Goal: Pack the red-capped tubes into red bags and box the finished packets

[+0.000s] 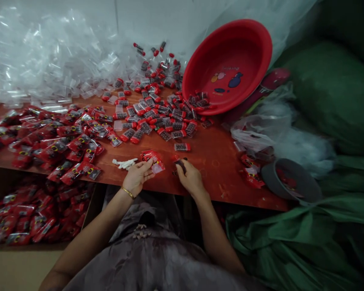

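My left hand (137,176), with a gold bracelet at the wrist, pinches a small red printed packet (157,161) above the table's front edge. To its right, my right hand (189,176) has its fingers closed on a small dark container (179,162). Just beyond that hand a clear container with a red cap (182,147) lies on the reddish table (212,161). Left of my left hand is a white crumpled strip (125,163). Many similar red-capped containers (145,127) are heaped further back.
Red filled packets (53,147) cover the table's left side, with more in a box (33,218) below. Clear plastic pieces (48,52) pile up behind. A red basin (245,52) leans at the back right. A grey bowl (273,180) and green fabric (291,238) are at right.
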Motion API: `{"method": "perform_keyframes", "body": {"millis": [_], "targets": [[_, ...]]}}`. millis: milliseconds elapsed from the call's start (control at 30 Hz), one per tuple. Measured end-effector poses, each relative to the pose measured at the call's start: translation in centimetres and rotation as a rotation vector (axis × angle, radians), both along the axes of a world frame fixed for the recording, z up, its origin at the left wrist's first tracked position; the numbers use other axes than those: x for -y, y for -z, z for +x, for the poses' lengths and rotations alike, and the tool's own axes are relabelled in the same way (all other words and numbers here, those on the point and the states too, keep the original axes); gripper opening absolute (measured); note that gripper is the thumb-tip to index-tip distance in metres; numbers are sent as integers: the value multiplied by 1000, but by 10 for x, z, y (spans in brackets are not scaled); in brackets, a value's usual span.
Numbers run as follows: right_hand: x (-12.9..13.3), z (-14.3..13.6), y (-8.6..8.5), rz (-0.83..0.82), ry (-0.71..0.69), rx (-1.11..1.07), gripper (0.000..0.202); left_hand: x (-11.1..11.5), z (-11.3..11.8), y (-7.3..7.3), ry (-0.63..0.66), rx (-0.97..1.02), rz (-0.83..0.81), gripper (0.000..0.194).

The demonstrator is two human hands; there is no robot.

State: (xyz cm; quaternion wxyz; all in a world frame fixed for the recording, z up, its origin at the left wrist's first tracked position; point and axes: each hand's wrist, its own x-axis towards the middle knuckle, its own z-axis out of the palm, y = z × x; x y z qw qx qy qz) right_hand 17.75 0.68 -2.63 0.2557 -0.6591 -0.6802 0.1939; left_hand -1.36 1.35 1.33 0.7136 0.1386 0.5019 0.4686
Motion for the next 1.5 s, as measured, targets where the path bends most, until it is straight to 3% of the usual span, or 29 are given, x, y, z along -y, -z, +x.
{"method": "perform_keyframes", "body": {"millis": [133,267,633,800,967,1167,1367,1500], "targets": [[37,-3,-17,-268,-132,-669,30,2,1,2,1,-4,-5,47],[57,-12,-30,-422,-162,-932,34,7,5,3,17,-42,9,47],[45,-26,-23,-507,-88,-1032,33,15,2,1,110,-111,214,40],[43,-29,-17,-502,-67,-1040,35,18,6,0,85,-52,211,38],[41,-33,-21,-401,-85,-974,34,21,10,2,59,2,156,47],[45,-46,-22,-43,20,-748,26,24,12,3,0,19,130,46],[48,-53,-14,-158,79,-925,32,27,16,8,17,53,61,40],[53,-51,-12,-24,86,-829,31,27,15,7,63,-15,197,34]]}}
